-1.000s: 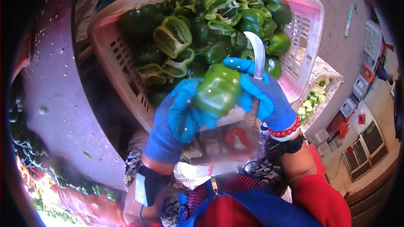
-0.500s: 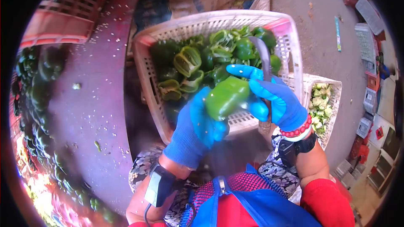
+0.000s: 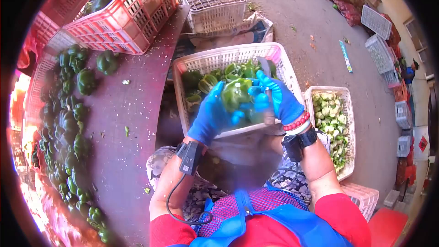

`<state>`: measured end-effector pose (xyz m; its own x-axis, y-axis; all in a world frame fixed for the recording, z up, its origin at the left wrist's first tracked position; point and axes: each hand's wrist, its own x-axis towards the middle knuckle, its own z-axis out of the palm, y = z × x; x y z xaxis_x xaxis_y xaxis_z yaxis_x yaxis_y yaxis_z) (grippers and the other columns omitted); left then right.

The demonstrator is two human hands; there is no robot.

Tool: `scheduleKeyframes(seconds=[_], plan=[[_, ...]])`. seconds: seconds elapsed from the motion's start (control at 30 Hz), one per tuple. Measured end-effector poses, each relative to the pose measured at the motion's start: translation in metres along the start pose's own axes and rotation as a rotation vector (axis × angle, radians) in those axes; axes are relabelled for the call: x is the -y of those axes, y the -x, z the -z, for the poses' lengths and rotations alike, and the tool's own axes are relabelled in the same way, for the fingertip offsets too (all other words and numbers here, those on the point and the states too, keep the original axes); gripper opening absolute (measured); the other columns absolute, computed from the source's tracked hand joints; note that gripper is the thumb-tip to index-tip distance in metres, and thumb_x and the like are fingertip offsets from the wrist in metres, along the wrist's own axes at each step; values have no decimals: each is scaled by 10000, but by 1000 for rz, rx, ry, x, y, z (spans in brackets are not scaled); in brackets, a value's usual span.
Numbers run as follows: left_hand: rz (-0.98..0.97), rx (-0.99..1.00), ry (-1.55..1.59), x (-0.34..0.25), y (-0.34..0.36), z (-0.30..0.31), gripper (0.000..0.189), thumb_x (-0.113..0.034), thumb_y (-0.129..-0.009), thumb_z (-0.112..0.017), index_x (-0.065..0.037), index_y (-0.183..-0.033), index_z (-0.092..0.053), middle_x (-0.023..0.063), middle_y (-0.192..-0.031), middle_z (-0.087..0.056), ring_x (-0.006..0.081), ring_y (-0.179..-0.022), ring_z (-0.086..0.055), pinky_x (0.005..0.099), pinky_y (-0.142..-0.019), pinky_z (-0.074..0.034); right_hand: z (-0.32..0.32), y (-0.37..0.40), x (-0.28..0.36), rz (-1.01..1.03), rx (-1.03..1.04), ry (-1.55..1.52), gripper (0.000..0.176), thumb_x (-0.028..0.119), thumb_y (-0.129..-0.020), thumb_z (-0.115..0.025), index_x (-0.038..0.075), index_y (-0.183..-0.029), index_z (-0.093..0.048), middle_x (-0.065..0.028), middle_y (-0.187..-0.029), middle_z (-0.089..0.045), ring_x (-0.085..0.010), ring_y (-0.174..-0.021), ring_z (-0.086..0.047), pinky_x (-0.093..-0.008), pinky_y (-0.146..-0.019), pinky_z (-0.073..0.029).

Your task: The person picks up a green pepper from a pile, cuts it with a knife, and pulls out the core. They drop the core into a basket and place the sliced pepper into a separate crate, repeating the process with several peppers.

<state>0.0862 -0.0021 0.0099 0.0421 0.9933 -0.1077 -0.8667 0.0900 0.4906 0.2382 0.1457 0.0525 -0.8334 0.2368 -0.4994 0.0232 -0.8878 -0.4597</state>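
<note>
Pepper (image 3: pixel 235 93) is held above the crate (image 3: pixel 228 52), cradled by left-hand (image 3: pixel 211 116) fingers; knife (image 3: pixel 269 117) is clamped in right-hand (image 3: pixel 281 103) fingers. Judged light, firm, slick-skinned, crackable if squeezed; best gripped around the sides.

Crates (image 3: pixel 218 18) and heaped peppers (image 3: pixel 65 123) show a vegetable-handling workplace.

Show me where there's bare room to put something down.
The table, between the pepper heap and its own right edge, bar small scraps; also the floor between the trimmings crate and the far-right crates. It's crowded at the pepper crate, with the left hand and right hand over it.
</note>
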Motion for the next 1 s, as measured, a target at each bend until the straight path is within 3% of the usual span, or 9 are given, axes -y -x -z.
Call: scheduleKeyframes(seconds=[0.23,0.4,0.5,0.53,0.6,0.67,0.7,0.77,1.0], plan=[[-57,-70,267,-19,-16,13,640,-571,-987,-404,-95,-1406,-497,147,-1252,-631,325,-1010,-666,442,-811,-582,6,-3,28,237,-228,126,442,329,-1001,-576,-26,-1263,-577,-39,-865,-634,-81,-589,-509,-247,-548,-459],[-488,-627,-1947,0,-25,83,591,-392,-854,-683,1,-1273,-541,248,-1056,-622,434,-979,-613,494,-878,-493,35,-7,41,426,-246,152,245,200,-926,-636,-17,-1037,-655,-75,-856,-679,-135,-657,-612,-287,-588,-536],[-255,-849,-1669,-3,-21,85,518,-361,-846,-696,0,-1200,-582,230,-1040,-639,432,-966,-615,496,-885,-489,44,-18,43,327,-284,-94,201,175,-921,-613,-17,-965,-655,-72,-772,-658,-162,-686,-622,-296,-610,-537],[-334,-795,-1513,-15,-14,69,435,-344,-847,-713,-2,-1099,-618,219,-1004,-664,371,-934,-650,462,-850,-506,55,-17,45,259,-127,-31,374,162,-937,-593,-71,-1228,-561,-80,-825,-655,-204,-737,-636,-339,-709,-536],[-374,-778,-1287,-34,0,36,310,-260,-921,-667,-6,-1096,-642,121,-970,-684,203,-874,-649,343,-779,-519,65,-15,47,749,-72,735,420,181,-947,-592,-61,-1284,-528,-80,-853,-654,-203,-756,-635,-342,-727,-534],[-436,-764,-1253,-60,39,20,247,-186,-969,-625,-3,-1135,-644,41,-965,-677,108,-847,-628,269,-769,-520,35,-24,37,712,12,343,455,221,-968,-582,-43,-1331,-508,-78,-896,-656,-176,-726,-612,-326,-694,-522],[-463,-770,-1228,-74,59,14,247,-182,-976,-617,0,-1141,-642,43,-975,-673,113,-856,-630,266,-782,-522,14,-21,30,305,-5,-358,466,252,-984,-573,-30,-1349,-505,-76,-925,-658,-151,-686,-590,-309,-652,-512],[-442,-862,-859,-99,115,-4,265,-191,-975,-617,22,-1131,-633,63,-977,-673,133,-853,-643,283,-781,-535,34,-38,12,10,467,-324,487,306,-1003,-557,-5,-1374,-500,-67,-960,-663,-89,-606,-517,-262,-548,-458],[-347,-1992,-1989,-185,327,129,525,-390,-851,-704,-43,-1230,-592,254,-1129,-646,376,-969,-656,442,-825,-530,1,-45,-34,-85,-151,169,348,298,-992,-594,48,-1233,-620,-23,-855,-659,-63,-525,-453,-232,-473,-400]])
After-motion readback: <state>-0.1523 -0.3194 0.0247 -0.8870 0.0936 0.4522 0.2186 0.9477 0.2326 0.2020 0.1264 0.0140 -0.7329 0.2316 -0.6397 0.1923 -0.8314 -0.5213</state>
